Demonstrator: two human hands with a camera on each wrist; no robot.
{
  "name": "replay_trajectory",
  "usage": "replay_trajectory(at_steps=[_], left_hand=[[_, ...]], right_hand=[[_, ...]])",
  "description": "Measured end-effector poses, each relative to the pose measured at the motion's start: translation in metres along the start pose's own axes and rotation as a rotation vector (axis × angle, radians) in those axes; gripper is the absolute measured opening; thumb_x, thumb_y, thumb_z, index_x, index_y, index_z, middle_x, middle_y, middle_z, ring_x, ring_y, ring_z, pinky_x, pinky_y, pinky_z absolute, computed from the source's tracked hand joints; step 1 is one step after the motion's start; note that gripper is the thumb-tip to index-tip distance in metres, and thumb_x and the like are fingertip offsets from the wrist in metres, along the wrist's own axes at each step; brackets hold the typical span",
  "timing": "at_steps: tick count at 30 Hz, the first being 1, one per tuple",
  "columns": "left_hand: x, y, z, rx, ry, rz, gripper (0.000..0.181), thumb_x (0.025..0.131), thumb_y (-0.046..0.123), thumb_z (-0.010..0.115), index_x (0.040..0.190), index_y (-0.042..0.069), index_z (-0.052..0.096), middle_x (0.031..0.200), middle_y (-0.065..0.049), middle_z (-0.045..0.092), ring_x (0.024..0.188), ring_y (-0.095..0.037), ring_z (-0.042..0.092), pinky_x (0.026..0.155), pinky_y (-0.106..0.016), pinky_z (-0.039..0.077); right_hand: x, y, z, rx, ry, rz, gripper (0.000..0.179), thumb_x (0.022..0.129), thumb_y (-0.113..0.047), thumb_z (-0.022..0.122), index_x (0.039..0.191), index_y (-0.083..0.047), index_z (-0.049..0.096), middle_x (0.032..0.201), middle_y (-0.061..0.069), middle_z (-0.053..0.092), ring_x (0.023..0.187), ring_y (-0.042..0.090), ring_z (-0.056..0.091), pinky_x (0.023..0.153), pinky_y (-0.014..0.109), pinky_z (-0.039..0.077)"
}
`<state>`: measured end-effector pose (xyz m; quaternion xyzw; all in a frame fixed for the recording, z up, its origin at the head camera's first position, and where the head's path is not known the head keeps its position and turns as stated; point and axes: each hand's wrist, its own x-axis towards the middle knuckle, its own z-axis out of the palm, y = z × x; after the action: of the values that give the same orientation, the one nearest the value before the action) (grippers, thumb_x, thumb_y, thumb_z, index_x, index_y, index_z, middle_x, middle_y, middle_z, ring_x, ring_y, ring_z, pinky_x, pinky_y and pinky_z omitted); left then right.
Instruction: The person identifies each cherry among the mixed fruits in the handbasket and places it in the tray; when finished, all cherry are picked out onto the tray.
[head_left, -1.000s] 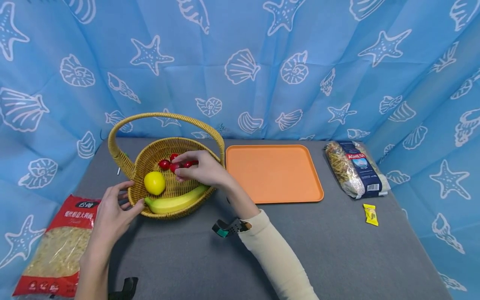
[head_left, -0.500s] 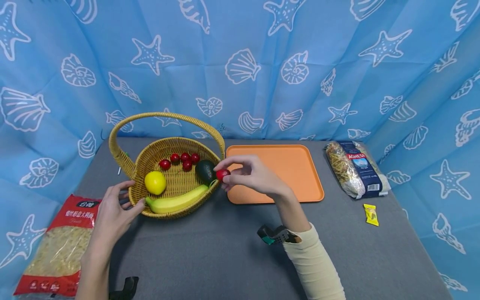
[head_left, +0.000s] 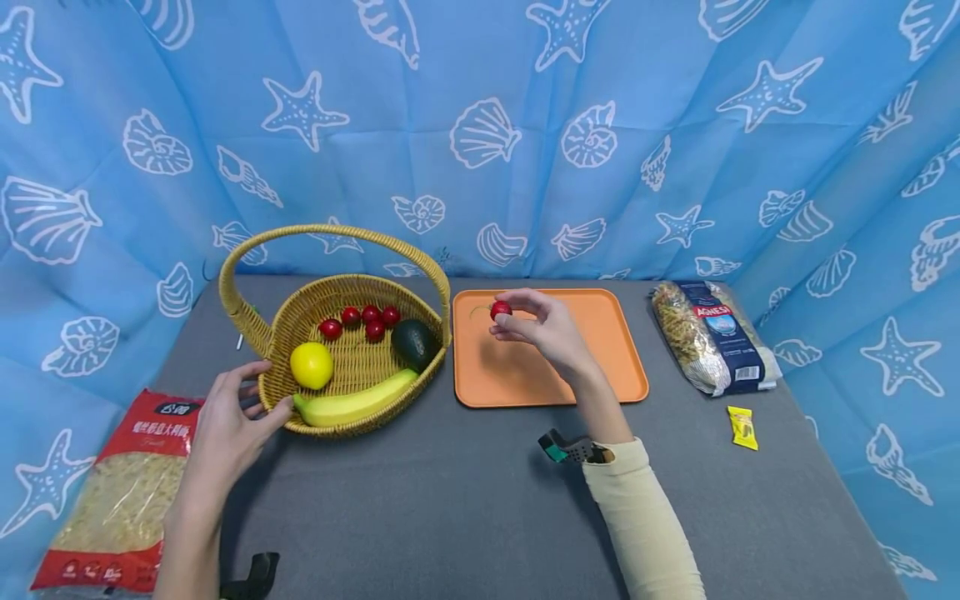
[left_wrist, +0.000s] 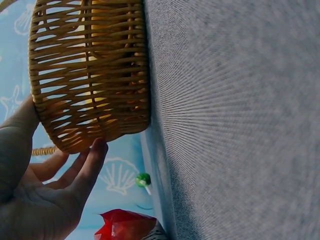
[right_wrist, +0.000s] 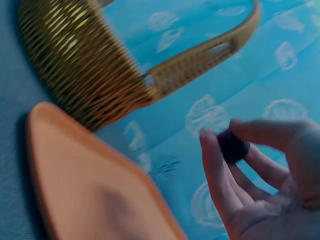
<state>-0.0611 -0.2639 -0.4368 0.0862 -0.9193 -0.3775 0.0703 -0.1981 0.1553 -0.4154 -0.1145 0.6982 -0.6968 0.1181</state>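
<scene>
My right hand [head_left: 549,332] pinches a red cherry [head_left: 500,309] between thumb and fingertips, above the left part of the orange tray [head_left: 592,367]. A thin green stem trails from it to the left; in the right wrist view the cherry [right_wrist: 233,146] looks dark. With thumb and fingers spread round its left end, my left hand [head_left: 231,423] holds the wicker basket [head_left: 351,283]. Inside lie several cherries [head_left: 351,316], a yellow lemon-like fruit [head_left: 311,366], a dark avocado [head_left: 415,345] and a banana [head_left: 356,404]. The left wrist view shows fingertips [left_wrist: 100,145] touching the basket's woven side.
A red pasta bag [head_left: 116,492] lies at the left edge, partly behind the left forearm. Right of the tray are an Agnesi pasta bag [head_left: 712,337] and a small yellow packet [head_left: 742,427]. The basket's tall handle [head_left: 330,229] arches over it. A green-topped stick [left_wrist: 143,180] lies behind.
My right hand has lifted a cherry out of the basket and carried it right, over the basket's rim to above the tray. The left hand stays at the basket.
</scene>
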Motion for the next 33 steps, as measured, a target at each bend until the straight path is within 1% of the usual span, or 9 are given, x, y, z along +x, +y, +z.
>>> replay_trajectory(at_steps=[2, 4, 6, 8, 12, 17, 20, 25, 33], left_hand=[[0.000, 0.000, 0.000, 0.000, 0.000, -0.003, 0.064, 0.096, 0.014, 0.080, 0.152, -0.003, 0.052, 0.140, -0.030, 0.050, 0.126, -0.052, 0.062, 0.099, -0.056, 0.059], [0.000, 0.001, 0.001, 0.000, -0.002, -0.006, 0.064, 0.096, 0.014, 0.080, 0.152, -0.003, 0.052, 0.141, -0.030, 0.050, 0.127, -0.052, 0.062, 0.099, -0.056, 0.059], [0.000, 0.001, 0.000, -0.002, -0.006, -0.009, 0.065, 0.096, 0.014, 0.080, 0.152, -0.003, 0.052, 0.141, -0.030, 0.050, 0.127, -0.052, 0.062, 0.099, -0.056, 0.059], [0.000, 0.001, 0.000, -0.002, -0.010, -0.012, 0.064, 0.097, 0.014, 0.080, 0.152, -0.002, 0.051, 0.142, -0.030, 0.050, 0.127, -0.052, 0.061, 0.099, -0.056, 0.059], [0.001, 0.002, 0.000, -0.004, -0.015, -0.013, 0.064, 0.097, 0.015, 0.079, 0.152, -0.002, 0.051, 0.143, -0.031, 0.050, 0.128, -0.052, 0.061, 0.100, -0.057, 0.059], [0.000, 0.001, -0.001, -0.006, -0.016, -0.011, 0.064, 0.097, 0.015, 0.080, 0.152, -0.001, 0.051, 0.143, -0.031, 0.050, 0.128, -0.052, 0.060, 0.101, -0.058, 0.059], [0.000, 0.001, -0.001, -0.008, -0.013, -0.011, 0.064, 0.097, 0.014, 0.080, 0.152, -0.001, 0.051, 0.143, -0.031, 0.050, 0.128, -0.052, 0.060, 0.100, -0.058, 0.058], [0.000, 0.000, -0.001, -0.012, -0.005, -0.012, 0.064, 0.096, 0.013, 0.080, 0.152, -0.001, 0.052, 0.142, -0.030, 0.050, 0.127, -0.052, 0.061, 0.100, -0.057, 0.058], [0.001, 0.000, -0.001, -0.020, -0.011, -0.017, 0.064, 0.097, 0.014, 0.080, 0.152, 0.000, 0.052, 0.145, -0.030, 0.049, 0.128, -0.051, 0.060, 0.099, -0.055, 0.059]], right_hand=[[0.007, 0.011, 0.002, -0.057, 0.047, 0.008, 0.044, 0.100, -0.006, 0.076, 0.141, 0.003, 0.064, 0.132, 0.016, 0.069, 0.107, 0.037, 0.081, 0.098, 0.037, 0.070], [0.014, 0.020, 0.003, -0.122, 0.081, 0.010, 0.044, 0.100, -0.008, 0.077, 0.141, 0.000, 0.066, 0.138, 0.017, 0.067, 0.114, 0.043, 0.078, 0.098, 0.030, 0.069], [0.021, 0.029, 0.005, -0.184, 0.106, 0.007, 0.041, 0.101, -0.007, 0.075, 0.141, -0.001, 0.067, 0.141, 0.019, 0.066, 0.117, 0.044, 0.076, 0.097, 0.024, 0.067], [0.029, 0.036, 0.008, -0.250, 0.119, -0.002, 0.040, 0.102, -0.005, 0.073, 0.141, 0.000, 0.067, 0.142, 0.021, 0.066, 0.118, 0.043, 0.076, 0.095, 0.024, 0.067], [0.046, 0.048, 0.013, -0.395, 0.153, -0.043, 0.038, 0.100, -0.001, 0.073, 0.138, 0.002, 0.069, 0.140, 0.024, 0.070, 0.117, 0.041, 0.078, 0.091, 0.034, 0.068], [0.065, 0.056, 0.020, -0.533, 0.155, -0.101, 0.038, 0.095, 0.001, 0.079, 0.132, 0.005, 0.072, 0.130, 0.026, 0.075, 0.114, 0.039, 0.079, 0.097, 0.046, 0.070], [0.071, 0.058, 0.023, -0.578, 0.138, -0.109, 0.036, 0.093, 0.000, 0.082, 0.128, 0.005, 0.074, 0.124, 0.025, 0.078, 0.109, 0.038, 0.080, 0.097, 0.048, 0.069], [0.073, 0.059, 0.026, -0.634, 0.127, -0.091, 0.034, 0.092, -0.007, 0.085, 0.124, -0.001, 0.077, 0.120, 0.022, 0.079, 0.105, 0.036, 0.078, 0.095, 0.047, 0.068], [0.071, 0.061, 0.024, -0.630, 0.096, -0.073, 0.036, 0.092, -0.011, 0.086, 0.126, -0.003, 0.076, 0.119, 0.020, 0.078, 0.104, 0.033, 0.076, 0.094, 0.045, 0.068]])
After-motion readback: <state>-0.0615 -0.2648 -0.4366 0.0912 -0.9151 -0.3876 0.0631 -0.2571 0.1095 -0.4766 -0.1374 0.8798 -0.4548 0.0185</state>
